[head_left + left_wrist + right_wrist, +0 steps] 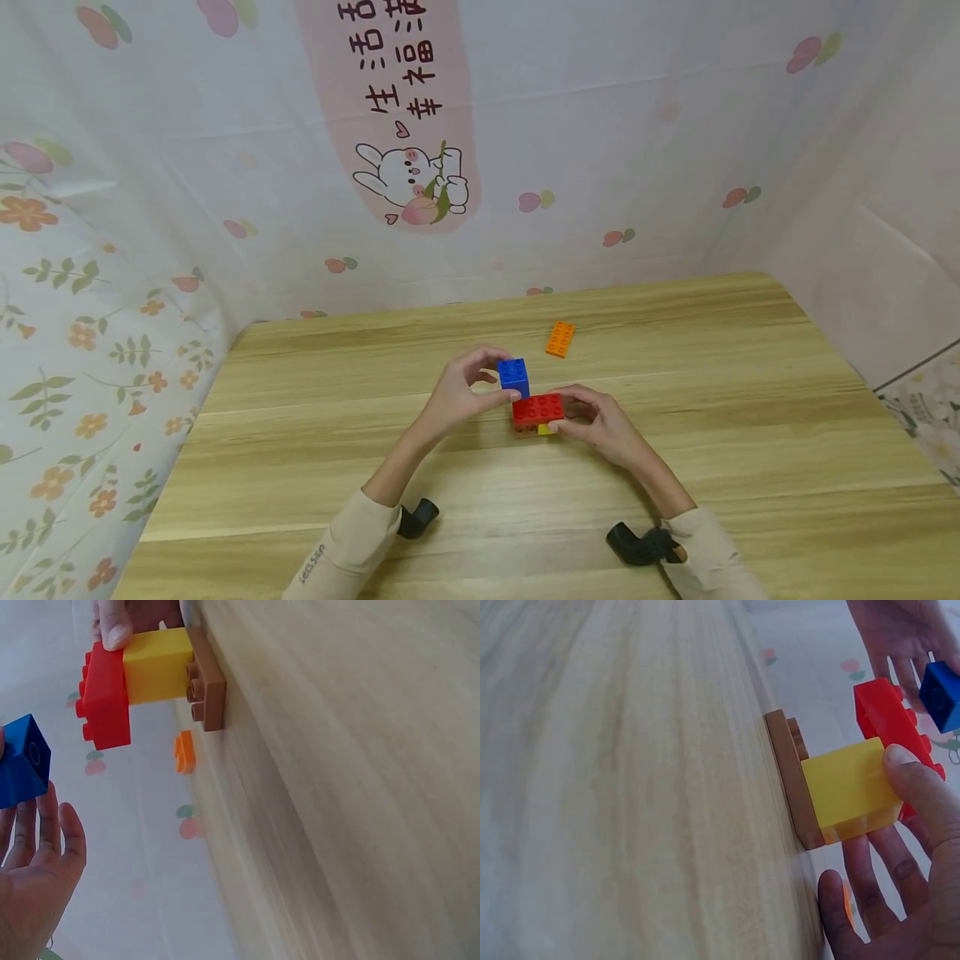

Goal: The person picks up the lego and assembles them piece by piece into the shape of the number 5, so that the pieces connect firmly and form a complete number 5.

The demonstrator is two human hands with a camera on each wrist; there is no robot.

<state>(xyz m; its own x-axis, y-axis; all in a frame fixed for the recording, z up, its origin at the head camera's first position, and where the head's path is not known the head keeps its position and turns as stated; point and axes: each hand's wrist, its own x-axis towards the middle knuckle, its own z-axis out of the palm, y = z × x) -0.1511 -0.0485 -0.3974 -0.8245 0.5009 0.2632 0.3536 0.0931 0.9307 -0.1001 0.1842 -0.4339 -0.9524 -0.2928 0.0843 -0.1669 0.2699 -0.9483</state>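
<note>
Your left hand (457, 394) pinched the blue block (514, 377), your right hand (609, 429) the red brick (537, 408) (likely light, best side-gripped).

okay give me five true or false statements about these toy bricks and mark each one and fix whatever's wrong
1. The left grip holds the blue brick. True.
2. The right grip holds the joined red brick and yellow brick. True.
3. The yellow brick tops the red brick. False: the red brick sits on the yellow brick.
4. The blue brick is attached to the red brick. False: a gap separates them.
5. The orange brick lies on the table, held by neither grip. True.
</note>
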